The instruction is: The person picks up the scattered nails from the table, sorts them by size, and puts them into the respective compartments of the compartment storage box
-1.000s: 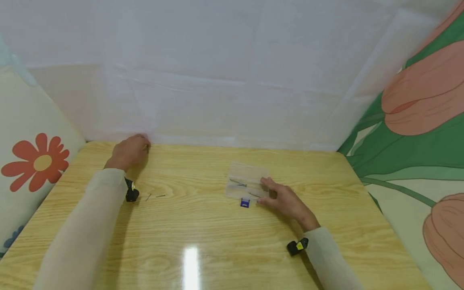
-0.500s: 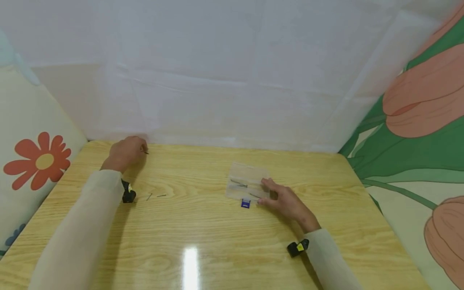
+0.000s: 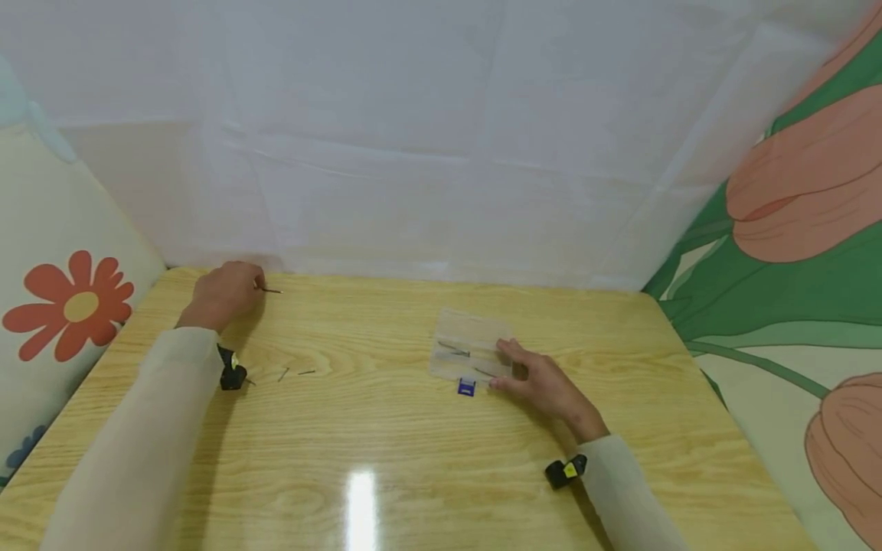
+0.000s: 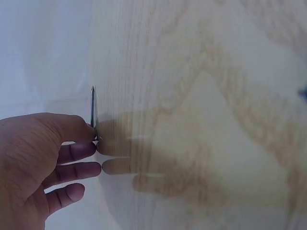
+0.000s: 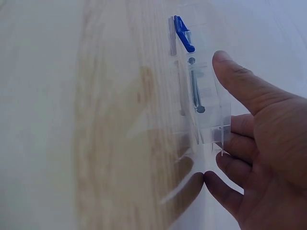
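Note:
At the far left of the table, my left hand (image 3: 229,292) pinches a nail (image 3: 273,291) between thumb and index finger. In the left wrist view the nail (image 4: 92,108) has its head by the thumb tip and its point away from the hand, close over the wood; the other fingers are loosely bent. My right hand (image 3: 544,379) holds a clear plastic box (image 3: 468,323) at its right end, thumb at the near side and fingers at the far side. Long nails (image 3: 455,350) lie inside the box. A blue latch (image 5: 183,34) sticks out from its near edge.
Loose small nails lie on the table left of centre: one nail (image 3: 283,374), a second nail (image 3: 306,372) beside it, and a third nail (image 3: 251,382) by the left wrist camera (image 3: 233,370). A white cloth (image 3: 441,153) hangs along the table's back edge.
My left hand has shifted left and slightly nearer along the back edge. The nail in it has turned and now points right. My right hand and the box have stayed in place.

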